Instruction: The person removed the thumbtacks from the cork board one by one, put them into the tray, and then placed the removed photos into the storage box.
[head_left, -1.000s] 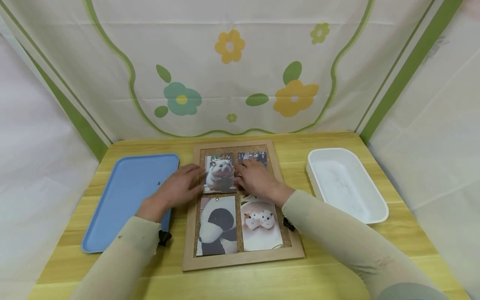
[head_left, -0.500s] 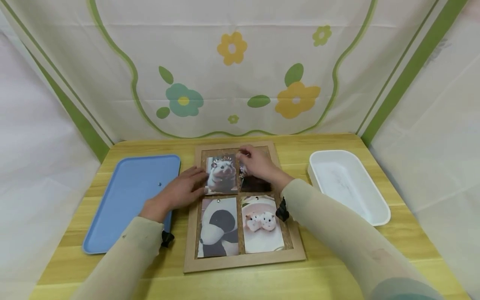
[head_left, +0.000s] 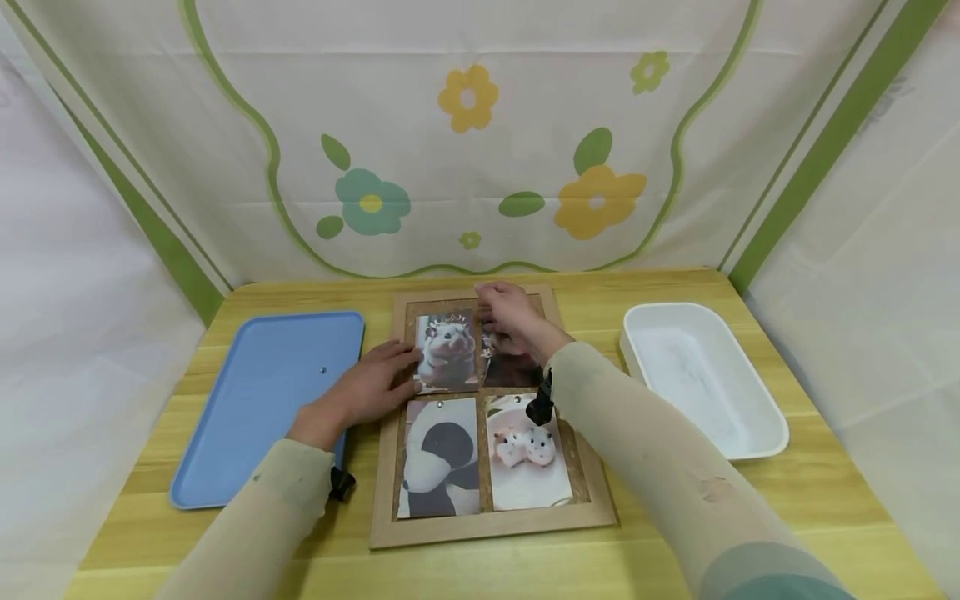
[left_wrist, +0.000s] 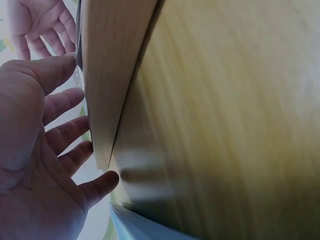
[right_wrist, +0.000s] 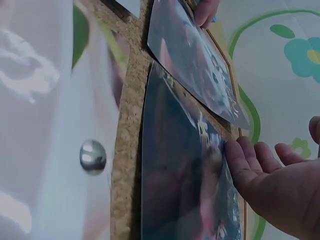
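A wood-framed cork board (head_left: 495,529) lies on the table, bearing several photo cards. My left hand (head_left: 378,383) rests at the left edge of the crowned-hamster photo (head_left: 448,354), fingers spread; in the left wrist view its thumb tip meets the card's edge. Over the top of the dark photo (head_left: 513,372) at the upper right is my right hand (head_left: 517,319), partly covering it. The right wrist view has its fingers (right_wrist: 242,155) nearly straight at that photo's far edge. Both upper photos lift slightly off the cork there. Silver pushpins (right_wrist: 93,156) top the lower photos.
At the left lies a blue tray (head_left: 262,400) with one small silver pin (head_left: 322,370) on it. A white deep tray (head_left: 693,379) stands at the right. Lower on the board are a panda-like photo (head_left: 441,467) and a two-pink-figures photo (head_left: 528,467). A flowered curtain hangs behind.
My right hand has moved from the gap beside the crowned-hamster photo up to the dark photo's top edge. My left hand stays at the hamster photo's left edge.
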